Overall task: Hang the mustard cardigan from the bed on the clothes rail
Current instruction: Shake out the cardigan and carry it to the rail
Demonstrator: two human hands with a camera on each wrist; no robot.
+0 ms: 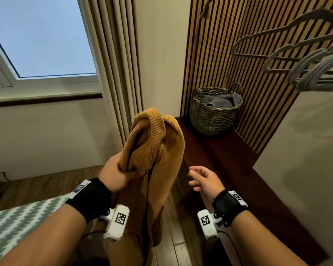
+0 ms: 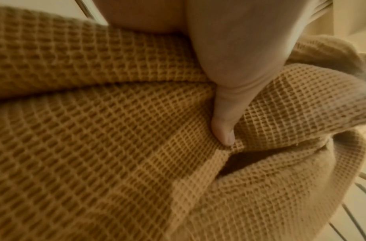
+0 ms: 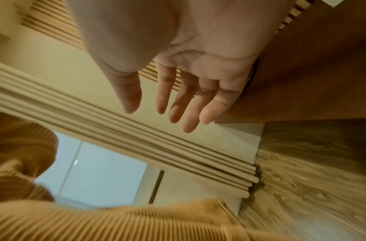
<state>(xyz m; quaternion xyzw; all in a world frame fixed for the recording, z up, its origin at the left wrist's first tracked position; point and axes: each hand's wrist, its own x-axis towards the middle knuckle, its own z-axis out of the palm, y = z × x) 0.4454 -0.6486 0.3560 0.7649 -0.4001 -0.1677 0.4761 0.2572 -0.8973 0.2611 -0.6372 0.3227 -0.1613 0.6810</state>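
The left hand is gripping the bunched mustard cardigan, lifted clear of the bed. The right hand is hovering beside it, fingers spread, holding nothing. Held in 1 clump, it risks slipping off a hanger.

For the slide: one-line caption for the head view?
Left hand grips the bunched mustard cardigan; right hand open beside it, empty hangers upper right.
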